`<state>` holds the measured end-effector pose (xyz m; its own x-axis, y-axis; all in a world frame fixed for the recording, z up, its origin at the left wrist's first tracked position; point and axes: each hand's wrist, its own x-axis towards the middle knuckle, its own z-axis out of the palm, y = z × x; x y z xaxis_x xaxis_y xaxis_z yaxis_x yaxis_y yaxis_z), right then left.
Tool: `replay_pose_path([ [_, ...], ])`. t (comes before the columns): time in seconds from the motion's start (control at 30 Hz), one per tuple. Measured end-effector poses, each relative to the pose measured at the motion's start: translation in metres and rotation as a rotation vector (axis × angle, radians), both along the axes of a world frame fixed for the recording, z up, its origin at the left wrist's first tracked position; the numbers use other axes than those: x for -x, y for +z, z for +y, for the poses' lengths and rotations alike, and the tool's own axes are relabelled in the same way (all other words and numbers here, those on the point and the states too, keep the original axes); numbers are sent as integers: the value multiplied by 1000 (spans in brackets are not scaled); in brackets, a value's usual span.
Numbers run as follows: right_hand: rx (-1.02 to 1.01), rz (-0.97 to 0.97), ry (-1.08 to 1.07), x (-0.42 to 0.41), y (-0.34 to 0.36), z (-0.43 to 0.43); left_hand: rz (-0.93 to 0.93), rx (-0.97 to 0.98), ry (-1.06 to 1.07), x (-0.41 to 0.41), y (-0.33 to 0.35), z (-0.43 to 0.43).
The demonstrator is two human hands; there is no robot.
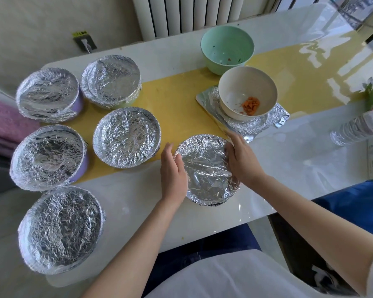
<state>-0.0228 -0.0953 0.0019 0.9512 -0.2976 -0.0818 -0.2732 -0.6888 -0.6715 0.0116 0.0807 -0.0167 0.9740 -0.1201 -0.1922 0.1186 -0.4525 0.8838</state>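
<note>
A foil-covered bowl point(206, 171) stands near the front edge of the white table point(289, 160). My left hand point(172, 171) lies against its left side with straight fingers. My right hand point(240, 158) presses the foil at its right rim, fingers curved over the edge. A beige bowl point(247, 93) with orange carrot pieces sits on a loose foil sheet point(276, 117) behind my right hand. A nearly empty green bowl point(226, 48) stands further back.
Several foil-covered bowls stand at the left, the nearest point(60, 229) by the front edge and another point(126, 137) close to my left hand. A plastic water bottle point(353, 127) lies at the right. A yellow runner point(181, 100) crosses the table.
</note>
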Motion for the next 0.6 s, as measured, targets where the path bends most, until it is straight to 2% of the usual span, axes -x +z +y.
replay_pose_path([
  [0.1, 121, -42, 202, -24, 12, 3, -28, -16, 36, -1, 2, 0],
  [0.2, 161, 65, 345, -49, 18, 10, -43, -26, 96, -4, 5, -3],
  [0.4, 162, 231, 423, -74, 22, 14, -98, -137, 105, -6, 10, -7],
  [0.5, 225, 276, 476, -73, 21, 9, -99, -204, 67, -6, 10, -8],
  [0.6, 321, 350, 528, -72, 21, 5, -175, -233, -3, -6, 9, -9],
])
